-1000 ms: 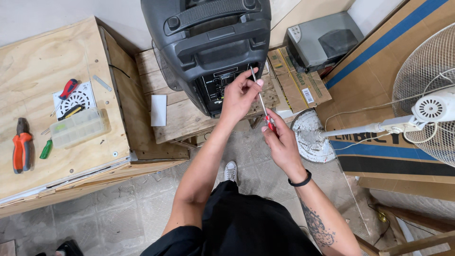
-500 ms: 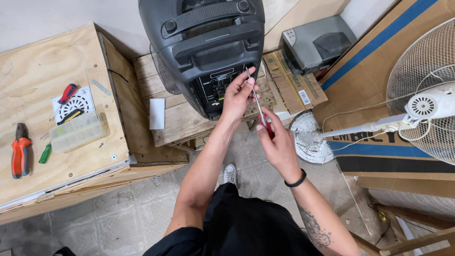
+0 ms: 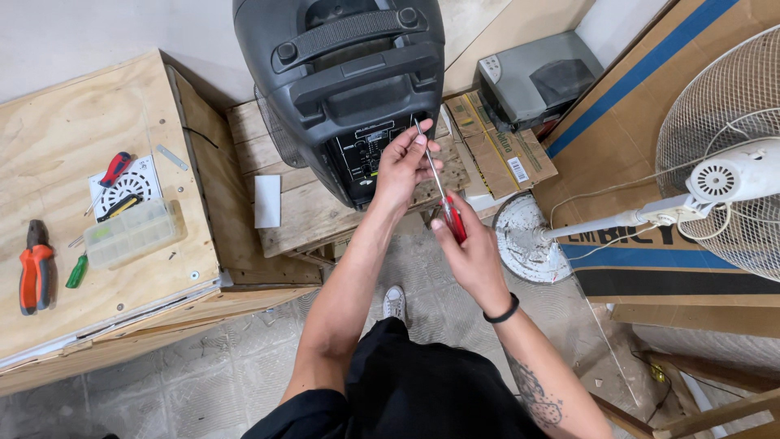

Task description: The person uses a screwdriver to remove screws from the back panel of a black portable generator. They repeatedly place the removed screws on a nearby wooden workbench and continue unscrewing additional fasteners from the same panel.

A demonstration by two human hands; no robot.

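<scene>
A large black speaker [image 3: 349,73] stands on a low wooden pallet [image 3: 301,207], its rear control panel [image 3: 370,154] facing me. My right hand [image 3: 467,252] grips the red handle of a long screwdriver [image 3: 443,199]. Its metal shaft runs up and left, the tip at the top edge of the panel. My left hand [image 3: 406,162] pinches the shaft near the tip, fingers resting against the panel. A black band circles my right wrist.
At left, a plywood bench [image 3: 73,146] holds orange-handled pliers [image 3: 34,268], a clear parts box [image 3: 134,233], a red screwdriver [image 3: 114,171] and a green one [image 3: 77,271]. A white pedestal fan [image 3: 723,179] lies at right over a big cardboard box [image 3: 650,106]. A grey printer [image 3: 536,77] sits behind.
Both hands have edged slightly up and toward the speaker panel, and the screwdriver tip now sits higher on the panel. The view has shifted a little.
</scene>
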